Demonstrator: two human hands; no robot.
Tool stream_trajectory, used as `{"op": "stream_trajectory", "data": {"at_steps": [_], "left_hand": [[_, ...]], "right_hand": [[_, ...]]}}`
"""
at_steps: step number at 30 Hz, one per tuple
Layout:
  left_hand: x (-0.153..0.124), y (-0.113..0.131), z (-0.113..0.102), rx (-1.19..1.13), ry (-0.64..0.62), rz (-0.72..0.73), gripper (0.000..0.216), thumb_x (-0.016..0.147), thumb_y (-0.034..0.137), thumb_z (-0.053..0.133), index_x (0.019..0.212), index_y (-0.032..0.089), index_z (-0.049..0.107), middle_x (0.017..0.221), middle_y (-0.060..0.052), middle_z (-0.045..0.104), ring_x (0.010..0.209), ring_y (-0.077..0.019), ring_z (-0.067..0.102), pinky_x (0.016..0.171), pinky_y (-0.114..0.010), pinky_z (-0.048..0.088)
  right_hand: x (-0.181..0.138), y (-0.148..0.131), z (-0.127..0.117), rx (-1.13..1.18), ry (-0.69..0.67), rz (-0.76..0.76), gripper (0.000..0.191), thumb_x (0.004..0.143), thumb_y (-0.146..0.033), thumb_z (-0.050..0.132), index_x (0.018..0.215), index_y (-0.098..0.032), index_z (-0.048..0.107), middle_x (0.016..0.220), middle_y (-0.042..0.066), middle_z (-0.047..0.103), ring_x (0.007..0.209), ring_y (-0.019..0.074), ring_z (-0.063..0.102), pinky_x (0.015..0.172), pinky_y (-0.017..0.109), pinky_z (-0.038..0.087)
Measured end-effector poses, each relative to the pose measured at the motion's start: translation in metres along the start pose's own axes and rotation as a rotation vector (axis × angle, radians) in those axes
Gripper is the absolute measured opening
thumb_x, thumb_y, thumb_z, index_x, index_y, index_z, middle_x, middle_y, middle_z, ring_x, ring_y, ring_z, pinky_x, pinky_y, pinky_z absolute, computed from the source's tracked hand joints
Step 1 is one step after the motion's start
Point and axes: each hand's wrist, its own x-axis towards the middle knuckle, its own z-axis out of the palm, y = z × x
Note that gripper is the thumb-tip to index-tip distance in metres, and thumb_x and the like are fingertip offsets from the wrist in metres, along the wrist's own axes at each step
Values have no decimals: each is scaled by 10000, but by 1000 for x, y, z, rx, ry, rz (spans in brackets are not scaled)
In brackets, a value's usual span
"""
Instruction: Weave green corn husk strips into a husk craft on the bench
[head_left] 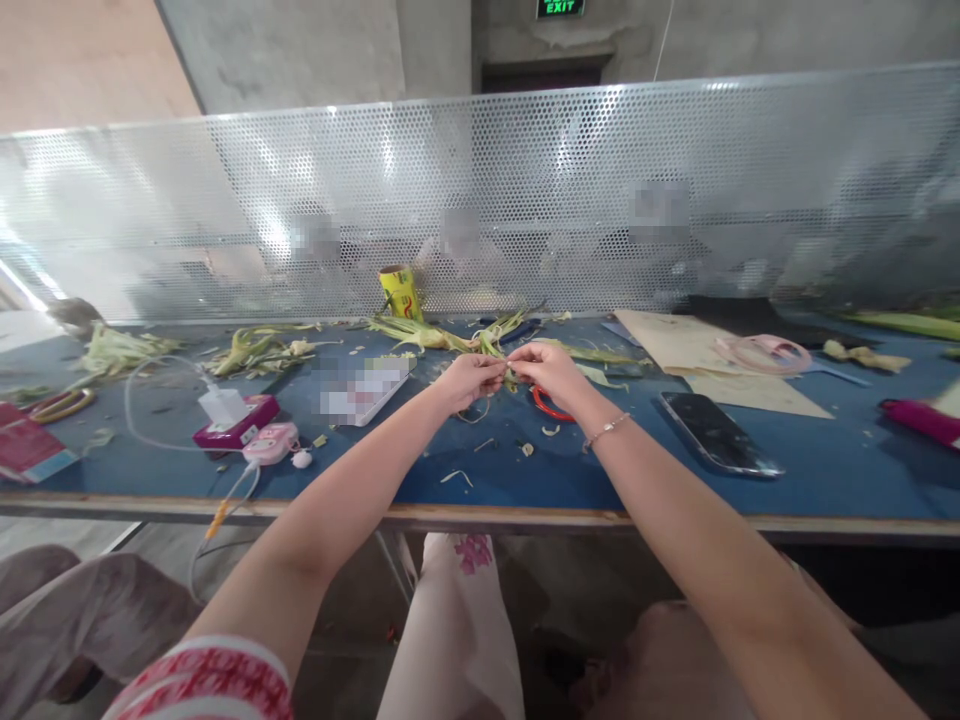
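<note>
Both my hands meet above the middle of the blue table (570,480). My left hand (471,380) and my right hand (551,368) have their fingers pinched on a thin green leaf strip (511,377) held between them. A silver bracelet (606,431) is on my right wrist. Under my right hand lies a red ring (546,407). Just beyond my hands lie long green leaves (442,336).
A dark phone (718,433) lies to the right, with brown paper sheets (694,350) and pink scissors (765,352) behind it. On the left are a magenta power bank with a white plug (234,420), a pink device (270,442) and leaf piles (259,348). A yellow cup (400,291) stands at the perforated metal screen (525,190).
</note>
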Motion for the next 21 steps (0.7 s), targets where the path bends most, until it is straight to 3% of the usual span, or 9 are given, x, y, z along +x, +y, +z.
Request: {"op": "stream_trajectory", "data": {"at_steps": [5, 12, 21], "left_hand": [[0, 0, 0, 3, 18, 15, 74, 730, 121, 687, 734, 100, 616, 575, 20, 562, 490, -28, 502, 558, -194, 439], [-3, -1, 6, 301, -19, 187, 125, 771, 109, 577, 646, 117, 566, 548, 35, 516, 498, -47, 489, 560, -212, 403], [-1, -3, 4, 520, 59, 289, 87, 757, 178, 570, 683, 141, 545, 563, 41, 521, 508, -79, 505, 565, -239, 414]], "right_hand": [[0, -3, -1, 107, -50, 39, 205, 591, -270, 727, 738, -181, 614, 698, 18, 612, 641, 121, 571, 680, 311, 489], [-1, -2, -1, -13, -6, -23, 216, 599, -318, 703, 749, -180, 632, 716, 23, 626, 613, 114, 521, 585, 274, 415], [1, -1, 0, 76, -8, -26, 159, 620, -263, 691, 746, -178, 642, 684, 7, 624, 608, 109, 534, 588, 260, 419]]}}
